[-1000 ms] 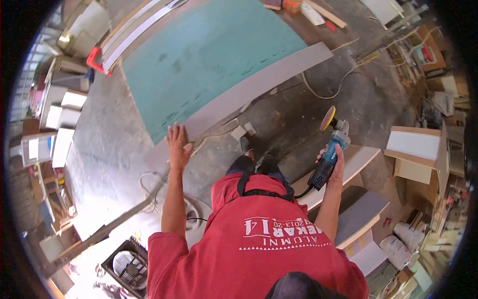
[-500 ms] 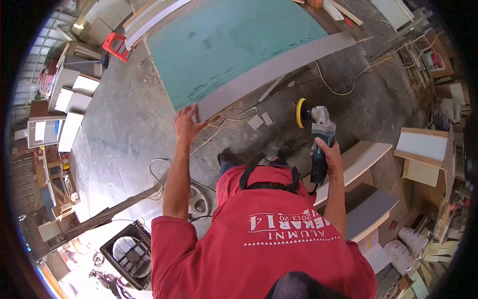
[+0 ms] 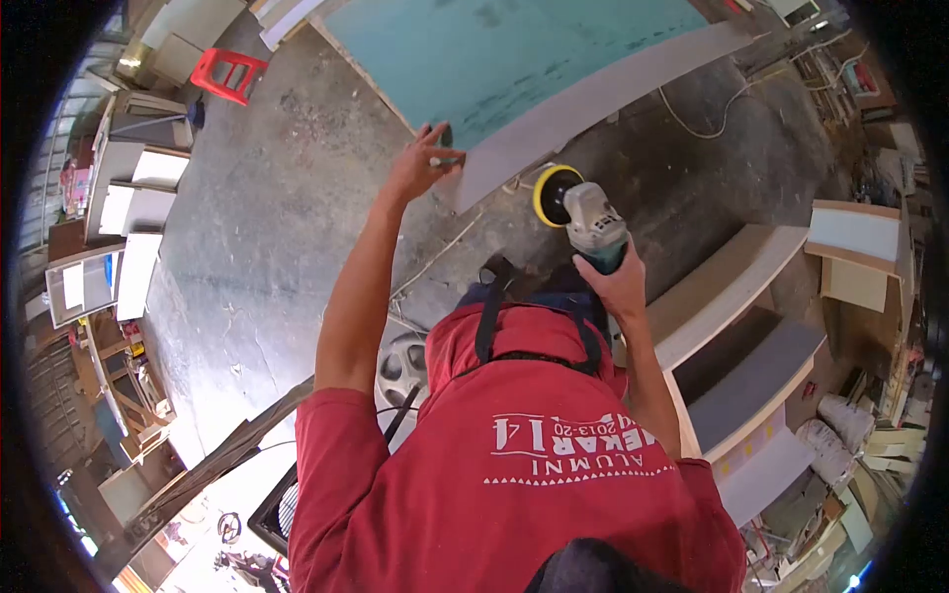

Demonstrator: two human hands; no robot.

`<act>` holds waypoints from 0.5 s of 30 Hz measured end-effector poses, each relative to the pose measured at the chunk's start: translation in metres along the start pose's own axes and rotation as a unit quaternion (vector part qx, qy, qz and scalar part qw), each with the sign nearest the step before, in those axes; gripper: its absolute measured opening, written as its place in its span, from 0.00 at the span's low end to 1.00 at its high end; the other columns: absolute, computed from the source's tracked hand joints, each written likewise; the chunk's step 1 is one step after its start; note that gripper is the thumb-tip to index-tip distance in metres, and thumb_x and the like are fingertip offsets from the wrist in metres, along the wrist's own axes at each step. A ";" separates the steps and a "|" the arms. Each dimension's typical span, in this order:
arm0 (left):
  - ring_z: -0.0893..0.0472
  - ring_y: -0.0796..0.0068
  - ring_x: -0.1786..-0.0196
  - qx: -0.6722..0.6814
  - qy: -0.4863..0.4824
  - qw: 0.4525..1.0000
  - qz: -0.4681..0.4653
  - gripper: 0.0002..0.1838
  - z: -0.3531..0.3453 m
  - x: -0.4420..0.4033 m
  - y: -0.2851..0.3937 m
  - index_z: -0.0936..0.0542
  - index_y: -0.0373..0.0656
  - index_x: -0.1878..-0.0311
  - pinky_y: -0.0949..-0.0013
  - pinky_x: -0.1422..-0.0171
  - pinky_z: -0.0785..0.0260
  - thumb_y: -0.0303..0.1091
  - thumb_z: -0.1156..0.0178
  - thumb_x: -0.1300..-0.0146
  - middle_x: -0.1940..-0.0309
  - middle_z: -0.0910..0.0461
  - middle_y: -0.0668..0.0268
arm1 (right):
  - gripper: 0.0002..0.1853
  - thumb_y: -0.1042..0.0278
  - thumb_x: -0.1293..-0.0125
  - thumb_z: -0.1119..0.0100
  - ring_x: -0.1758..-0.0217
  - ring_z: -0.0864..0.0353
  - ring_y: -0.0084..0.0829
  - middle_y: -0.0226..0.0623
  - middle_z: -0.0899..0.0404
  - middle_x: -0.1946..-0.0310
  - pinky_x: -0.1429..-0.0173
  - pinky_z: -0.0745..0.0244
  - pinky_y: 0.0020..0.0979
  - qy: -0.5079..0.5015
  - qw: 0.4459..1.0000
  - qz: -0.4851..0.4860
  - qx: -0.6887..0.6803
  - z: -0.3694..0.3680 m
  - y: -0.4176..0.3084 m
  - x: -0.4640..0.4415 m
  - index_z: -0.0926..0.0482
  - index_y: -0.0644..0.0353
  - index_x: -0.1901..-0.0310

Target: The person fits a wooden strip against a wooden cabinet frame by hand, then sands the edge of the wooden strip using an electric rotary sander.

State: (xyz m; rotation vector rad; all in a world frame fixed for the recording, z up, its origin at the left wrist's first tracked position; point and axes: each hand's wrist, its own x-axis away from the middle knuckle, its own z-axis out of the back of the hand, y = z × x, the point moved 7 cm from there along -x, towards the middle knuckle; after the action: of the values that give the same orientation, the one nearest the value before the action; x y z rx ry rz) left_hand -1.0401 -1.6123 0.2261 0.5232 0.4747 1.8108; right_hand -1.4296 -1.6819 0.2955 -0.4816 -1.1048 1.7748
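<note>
My right hand (image 3: 615, 282) is wrapped around the body of a polisher (image 3: 598, 219), an angle-grinder type tool with a grey metal head. Its round pad (image 3: 549, 196) has a yellow rim and faces left, above the floor and close to the near edge of a long grey strip (image 3: 603, 99). That strip runs along the near side of a large blue-green panel (image 3: 474, 54) with dark smudges. At the left end of the strip, by the panel's corner, is my left hand (image 3: 423, 163), fingers apart. Whether its fingertips press on the strip is hard to tell.
On the right stand shelf-like cabinet boards (image 3: 732, 287) and a white-faced box (image 3: 855, 237). A red plastic stool (image 3: 227, 76) is at the upper left. A pale cord (image 3: 727, 124) lies on the floor beyond the strip. A grey wheel-shaped object (image 3: 402, 371) sits left of my body.
The polisher has moved left and toward the strip, its head now tilted. My left hand has shifted up and right with the view, staying by the strip's left end.
</note>
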 end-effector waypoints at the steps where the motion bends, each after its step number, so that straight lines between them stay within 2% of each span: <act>1: 0.51 0.48 0.15 0.040 -0.029 0.999 0.004 0.21 0.000 -0.001 -0.001 0.12 0.64 0.42 0.47 0.18 0.42 0.39 0.26 0.40 0.18 0.41 0.64 | 0.35 0.49 0.48 0.20 0.49 0.14 0.59 0.55 0.13 0.55 0.49 0.19 0.48 0.003 0.999 0.015 0.035 -0.012 -0.002 0.004 0.24 0.61 0.44; 2: 0.56 0.50 0.13 0.080 -0.057 0.995 0.009 0.22 -0.001 -0.001 0.000 0.13 0.64 0.39 0.46 0.16 0.47 0.37 0.28 0.37 0.16 0.45 0.65 | 0.35 0.49 0.48 0.20 0.49 0.14 0.59 0.55 0.13 0.55 0.49 0.19 0.48 0.002 0.999 0.010 0.037 -0.022 -0.001 0.009 0.24 0.61 0.44; 3: 0.56 0.50 0.13 0.082 -0.061 0.995 0.011 0.22 -0.005 -0.003 -0.006 0.13 0.64 0.39 0.46 0.16 0.47 0.37 0.28 0.37 0.16 0.45 0.65 | 0.34 0.48 0.48 0.20 0.51 0.14 0.59 0.53 0.13 0.57 0.51 0.19 0.49 0.019 0.998 0.028 0.059 -0.030 -0.011 0.014 0.24 0.59 0.45; 6: 0.55 0.51 0.14 0.061 -0.037 0.997 -0.024 0.19 -0.011 -0.003 -0.013 0.13 0.69 0.40 0.44 0.18 0.42 0.41 0.29 0.35 0.17 0.44 0.68 | 0.33 0.46 0.49 0.20 0.55 0.13 0.57 0.50 0.14 0.62 0.55 0.19 0.51 0.015 0.996 0.049 0.076 -0.056 -0.018 0.019 0.25 0.56 0.48; 8: 0.60 0.50 0.13 0.081 -0.060 0.995 0.006 0.22 -0.012 -0.002 -0.012 0.15 0.67 0.37 0.45 0.15 0.49 0.35 0.30 0.34 0.15 0.49 0.66 | 0.33 0.47 0.50 0.20 0.56 0.13 0.56 0.49 0.14 0.62 0.55 0.19 0.49 -0.003 0.993 0.045 0.112 -0.072 -0.016 0.022 0.25 0.55 0.47; 9: 0.60 0.50 0.13 0.083 -0.066 0.994 0.010 0.22 -0.017 -0.002 -0.018 0.15 0.67 0.37 0.45 0.15 0.49 0.35 0.30 0.34 0.15 0.49 0.66 | 0.33 0.47 0.50 0.20 0.56 0.13 0.56 0.49 0.14 0.62 0.55 0.19 0.49 -0.007 0.993 0.039 0.113 -0.078 -0.015 0.024 0.25 0.55 0.47; 11: 0.55 0.52 0.14 0.084 -0.025 0.996 -0.024 0.19 -0.019 -0.005 -0.024 0.14 0.71 0.40 0.47 0.17 0.43 0.40 0.30 0.33 0.17 0.45 0.70 | 0.34 0.47 0.50 0.20 0.56 0.13 0.55 0.48 0.14 0.60 0.55 0.18 0.48 -0.013 0.992 0.060 0.107 -0.087 -0.019 0.026 0.24 0.54 0.47; 15: 0.56 0.52 0.14 0.090 -0.029 0.995 -0.016 0.19 -0.016 -0.003 -0.016 0.14 0.72 0.40 0.47 0.17 0.44 0.41 0.30 0.33 0.17 0.45 0.70 | 0.34 0.47 0.51 0.20 0.55 0.13 0.54 0.47 0.14 0.59 0.54 0.18 0.48 -0.020 0.995 0.057 0.079 -0.097 -0.022 0.031 0.24 0.54 0.46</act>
State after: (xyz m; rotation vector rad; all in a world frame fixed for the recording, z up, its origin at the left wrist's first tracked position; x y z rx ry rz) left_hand -1.0362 -1.6118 0.2036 0.6867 0.6077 1.7264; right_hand -1.3627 -1.6062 0.2686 -0.4213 -0.9701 1.9627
